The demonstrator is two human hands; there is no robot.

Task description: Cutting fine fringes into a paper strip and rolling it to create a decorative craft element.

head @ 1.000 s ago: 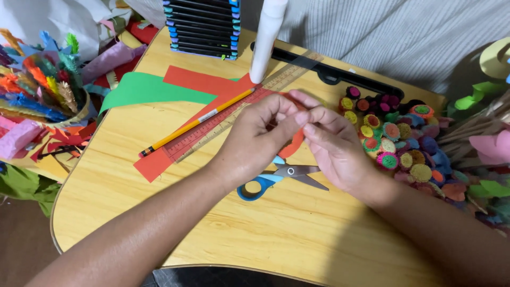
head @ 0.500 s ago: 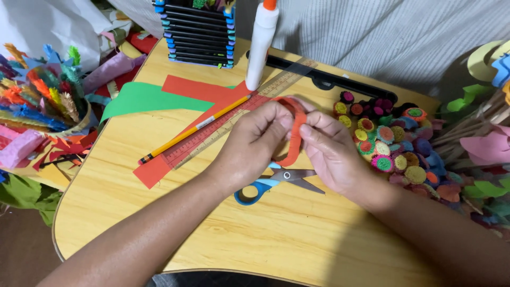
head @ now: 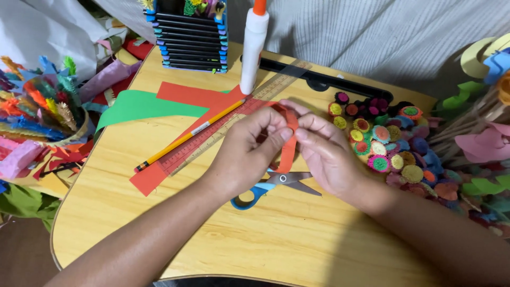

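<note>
Both hands meet over the middle of a wooden table [head: 297,239]. My left hand [head: 249,146] and my right hand [head: 326,151] pinch a narrow red paper strip [head: 288,149] between fingertips; the strip curls over at the top and hangs down between the hands. Under them lie blue-handled scissors [head: 265,187], partly hidden by the hands. A yellow pencil [head: 186,137] rests on a clear ruler [head: 228,125], which lies across a sheet of red paper [head: 186,95].
A white glue bottle [head: 254,45] with an orange cap stands behind the ruler. A green paper piece [head: 138,106] lies at left. Several small rolled paper flowers [head: 388,149] crowd the right side. A dark marker rack [head: 191,34] stands at the back, and colourful paper scraps [head: 37,111] are piled at left.
The red strip has been raised and bent into a curl between my fingertips. The view has shifted, so the table things sit lower in the frame.
</note>
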